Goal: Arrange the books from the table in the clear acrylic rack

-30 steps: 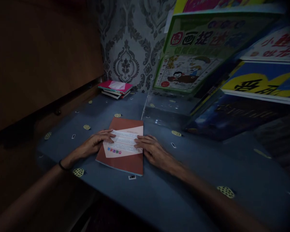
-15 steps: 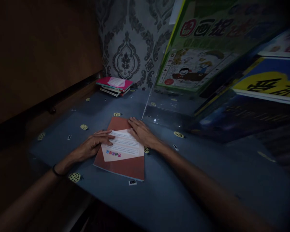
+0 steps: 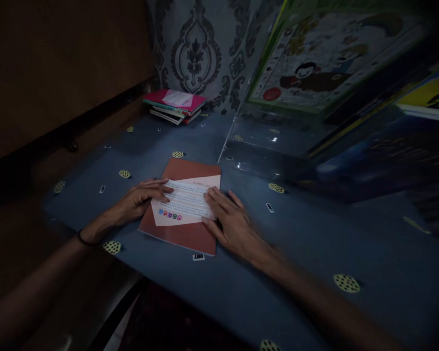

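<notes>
- Fingers (image 3: 220, 200) of the right hand (image 3: 236, 226) lie slightly spread on the right edge of the booklet (image 3: 185, 202), gripping nothing; light, even pressure seems best.
- Left hand (image 3: 141, 197) rests outstretched, unclenched opposite, probably a good brace.
- Bench (image 3: 278, 243) carries the booklet, short of the book stack (image 3: 177, 101).

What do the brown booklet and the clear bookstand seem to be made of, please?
The brown booklet looks like smooth paper, probably with a card cover, judging by its thin, printed body. The clear bookstand seems glossy plastic, perhaps acrylic, given its transparency and bright glints.
</notes>
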Demonstrator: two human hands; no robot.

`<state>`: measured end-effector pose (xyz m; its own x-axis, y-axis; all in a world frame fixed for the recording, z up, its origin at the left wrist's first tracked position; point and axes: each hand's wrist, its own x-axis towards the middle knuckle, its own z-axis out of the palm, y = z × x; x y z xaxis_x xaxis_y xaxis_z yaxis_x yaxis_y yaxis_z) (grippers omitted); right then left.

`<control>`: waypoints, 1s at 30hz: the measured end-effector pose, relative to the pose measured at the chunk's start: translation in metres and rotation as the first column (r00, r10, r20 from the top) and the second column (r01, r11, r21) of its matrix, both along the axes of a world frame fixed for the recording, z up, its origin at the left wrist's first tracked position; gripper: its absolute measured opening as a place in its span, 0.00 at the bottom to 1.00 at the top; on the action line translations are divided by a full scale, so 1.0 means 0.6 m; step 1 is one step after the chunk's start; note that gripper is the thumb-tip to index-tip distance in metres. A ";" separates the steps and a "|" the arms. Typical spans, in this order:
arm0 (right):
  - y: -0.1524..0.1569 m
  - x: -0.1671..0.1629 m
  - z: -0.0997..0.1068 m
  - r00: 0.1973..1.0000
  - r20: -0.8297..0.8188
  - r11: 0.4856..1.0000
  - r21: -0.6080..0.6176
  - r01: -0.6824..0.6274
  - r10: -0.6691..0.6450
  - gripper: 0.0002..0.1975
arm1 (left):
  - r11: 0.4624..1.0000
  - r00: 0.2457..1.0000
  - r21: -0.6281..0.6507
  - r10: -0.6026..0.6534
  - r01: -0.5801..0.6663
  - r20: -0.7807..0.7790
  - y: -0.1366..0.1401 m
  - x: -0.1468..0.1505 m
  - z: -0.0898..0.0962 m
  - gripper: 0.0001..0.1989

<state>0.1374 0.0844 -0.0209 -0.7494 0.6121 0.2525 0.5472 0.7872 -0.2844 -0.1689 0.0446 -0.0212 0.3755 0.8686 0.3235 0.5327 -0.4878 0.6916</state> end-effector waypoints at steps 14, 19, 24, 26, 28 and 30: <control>-0.077 0.007 0.015 0.951 -0.124 0.952 -0.088 -0.294 0.283 0.30 | 0.998 0.997 -0.060 -0.018 0.023 0.080 0.000 0.000 0.010 0.07; -0.075 0.017 0.017 0.940 -0.085 0.936 -0.098 -0.338 0.330 0.47 | 0.991 0.993 -0.131 -0.007 0.023 0.119 -0.005 0.003 0.019 0.08; -0.072 0.019 0.025 0.931 -0.109 0.916 -0.174 -0.362 0.347 0.53 | 0.976 0.975 -0.216 0.066 -0.019 0.213 -0.002 0.000 0.015 0.09; -0.071 0.020 0.029 0.931 -0.115 0.908 -0.209 -0.363 0.346 0.51 | 0.971 0.965 -0.236 0.084 -0.024 0.249 0.001 -0.004 0.011 0.11; -0.072 0.022 0.035 0.934 -0.115 0.905 -0.231 -0.357 0.339 0.49 | 0.966 0.956 -0.255 0.100 -0.028 0.275 0.004 -0.008 0.007 0.13; -0.074 0.024 0.041 0.938 -0.125 0.911 -0.226 -0.345 0.324 0.44 | 0.965 0.946 -0.260 0.124 -0.044 0.301 0.005 -0.013 0.000 0.15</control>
<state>0.1516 0.0402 0.0035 -0.9034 0.3795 0.1994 0.2302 0.8218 -0.5211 -0.1768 0.0479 -0.0211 0.2125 0.9597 0.1837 0.3024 -0.2433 0.9216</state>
